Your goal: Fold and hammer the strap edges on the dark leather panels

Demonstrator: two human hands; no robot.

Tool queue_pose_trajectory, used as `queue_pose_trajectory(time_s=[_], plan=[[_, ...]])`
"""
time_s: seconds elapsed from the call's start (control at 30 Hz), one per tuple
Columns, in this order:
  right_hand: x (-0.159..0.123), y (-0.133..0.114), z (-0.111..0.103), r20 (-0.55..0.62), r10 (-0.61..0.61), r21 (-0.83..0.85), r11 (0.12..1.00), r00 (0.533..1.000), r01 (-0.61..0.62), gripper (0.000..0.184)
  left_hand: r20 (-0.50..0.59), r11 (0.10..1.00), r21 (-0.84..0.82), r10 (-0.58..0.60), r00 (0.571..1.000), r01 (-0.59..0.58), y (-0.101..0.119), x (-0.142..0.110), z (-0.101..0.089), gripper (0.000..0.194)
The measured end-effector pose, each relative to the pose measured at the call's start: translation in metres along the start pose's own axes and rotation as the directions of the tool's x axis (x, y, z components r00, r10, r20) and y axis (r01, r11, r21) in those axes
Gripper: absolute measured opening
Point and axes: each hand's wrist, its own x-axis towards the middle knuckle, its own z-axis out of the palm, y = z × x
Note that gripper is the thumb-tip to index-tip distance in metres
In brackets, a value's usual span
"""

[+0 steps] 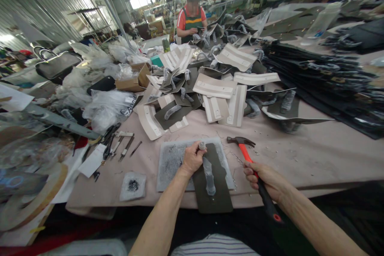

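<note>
My right hand grips a claw hammer with an orange and black handle, its head raised to the right of the work board. My left hand pinches a short metal punch, which stands upright at the far end of a dark olive panel. On that panel is a handle wrapped in clear plastic. The panel lies partly over a worn pale board and reaches past the table's front edge. What lies under the punch tip is hidden.
Dark and beige panels with wrapped handles are heaped ahead. Black pieces are stacked at right. Hand tools and a small pad with dark bits lie left. Beyond the heap is a co-worker. Plastic bags crowd the left.
</note>
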Motion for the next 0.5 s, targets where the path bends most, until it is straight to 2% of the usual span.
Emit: queue_pose_trajectory(time_s=[0.07,0.17,0.23,0.3,0.33,0.37,0.4,0.47,0.5], plan=[[-0.008,-0.005,0.011,-0.003,-0.013,0.046,0.999,1.000,0.013,0.011,0.077,1.000,-0.020,-0.008,0.997,0.010,0.001,0.006,-0.005,0.010],[-0.021,-0.011,0.027,-0.013,-0.099,-0.027,0.995,0.995,0.099,0.016,0.181,0.997,-0.062,-0.031,0.983,0.043,0.002,0.016,-0.011,0.007],[-0.032,-0.016,0.035,-0.019,-0.187,-0.157,0.971,0.982,0.182,0.021,0.216,0.997,-0.062,-0.036,0.976,0.051,0.002,0.019,-0.014,0.006],[-0.044,-0.025,0.039,-0.010,-0.324,-0.345,0.889,0.946,0.301,0.028,0.226,0.998,-0.045,-0.021,0.974,0.032,0.002,0.018,-0.014,0.007],[-0.050,-0.030,0.041,0.006,-0.424,-0.455,0.806,0.906,0.380,0.031,0.218,0.999,-0.037,-0.005,0.976,0.013,0.001,0.016,-0.013,0.008],[-0.055,-0.034,0.042,0.029,-0.536,-0.565,0.688,0.844,0.456,0.034,0.203,0.999,-0.033,0.014,0.979,-0.008,0.001,0.013,-0.012,0.009],[-0.060,-0.039,0.043,0.059,-0.645,-0.662,0.546,0.762,0.514,0.035,0.182,0.999,-0.033,0.033,0.983,-0.027,0.000,0.010,-0.011,0.010],[-0.066,-0.044,0.046,0.138,-0.793,-0.792,0.271,0.593,0.547,0.036,0.134,0.998,-0.037,0.059,0.989,-0.054,-0.001,0.005,-0.008,0.011],[-0.067,-0.044,0.048,0.177,-0.821,-0.831,0.170,0.542,0.529,0.036,0.114,0.998,-0.034,0.064,0.991,-0.061,-0.002,0.003,-0.007,0.011]])
